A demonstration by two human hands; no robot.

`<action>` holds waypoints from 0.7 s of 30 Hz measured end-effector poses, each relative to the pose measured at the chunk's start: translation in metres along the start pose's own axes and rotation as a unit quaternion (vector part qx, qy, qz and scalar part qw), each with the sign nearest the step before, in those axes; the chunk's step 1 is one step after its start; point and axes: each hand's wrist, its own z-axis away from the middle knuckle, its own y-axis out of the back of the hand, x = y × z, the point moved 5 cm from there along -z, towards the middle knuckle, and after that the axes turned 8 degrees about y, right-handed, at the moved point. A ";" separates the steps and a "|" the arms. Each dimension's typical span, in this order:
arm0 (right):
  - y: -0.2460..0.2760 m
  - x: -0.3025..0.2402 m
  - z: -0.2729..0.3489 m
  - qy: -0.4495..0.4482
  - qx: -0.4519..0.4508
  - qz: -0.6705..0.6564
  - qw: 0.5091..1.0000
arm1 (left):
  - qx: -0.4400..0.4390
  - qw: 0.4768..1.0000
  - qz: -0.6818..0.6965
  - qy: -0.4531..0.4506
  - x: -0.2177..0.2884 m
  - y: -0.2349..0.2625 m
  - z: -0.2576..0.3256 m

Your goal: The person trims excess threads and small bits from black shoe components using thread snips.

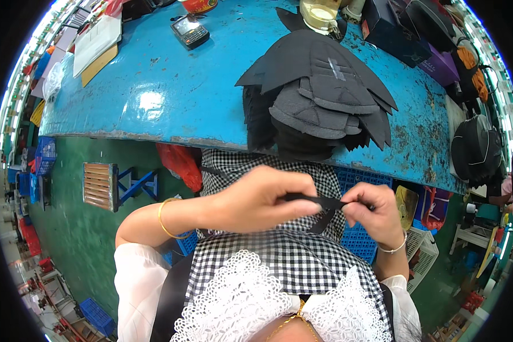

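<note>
Left hand: the left hand point(256, 199) is closed in a pinch, fingertips pressed on one end of a thin black strip of soft material point(319, 204); a gold bangle point(166, 223) circles the wrist.
Right hand: the right hand point(373, 214) is curled shut, thumb and fingers gripping the other end of the same strip; a thin pale bracelet point(394, 248) sits on that wrist.
Strip: it spans the short gap between the two hands, held above the person's lap, with a darker flap hanging down from it just left of the right hand.
Below the hands: a black-and-white checked garment with a white lace collar point(251, 296).
Beyond the hands: a heap of black cut foam-like pieces point(319, 91) lies on the worn blue tabletop point(171, 97), near its front edge and well apart from the strip.
Further out: a small calculator-like device point(190, 31) and papers point(97, 43) lie toward the table's far left; dark boxes point(393, 28) stand at far right.
Floor: green, with blue plastic crates point(356, 236) under the table.
</note>
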 end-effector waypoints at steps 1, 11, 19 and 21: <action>0.005 -0.001 -0.002 -0.016 0.000 -0.020 1.000 | 0.004 1.000 0.014 0.014 0.001 0.008 0.002; 0.033 -0.080 -0.034 0.139 -0.095 0.189 0.968 | -0.016 0.995 -0.008 -0.096 0.020 0.080 0.027; 0.042 -0.111 -0.123 0.145 0.026 0.142 0.979 | -0.003 0.999 0.022 -0.039 0.053 0.079 0.004; 0.102 -0.083 -0.165 0.103 0.159 0.316 0.930 | 0.149 0.984 0.060 -0.084 0.038 0.122 0.005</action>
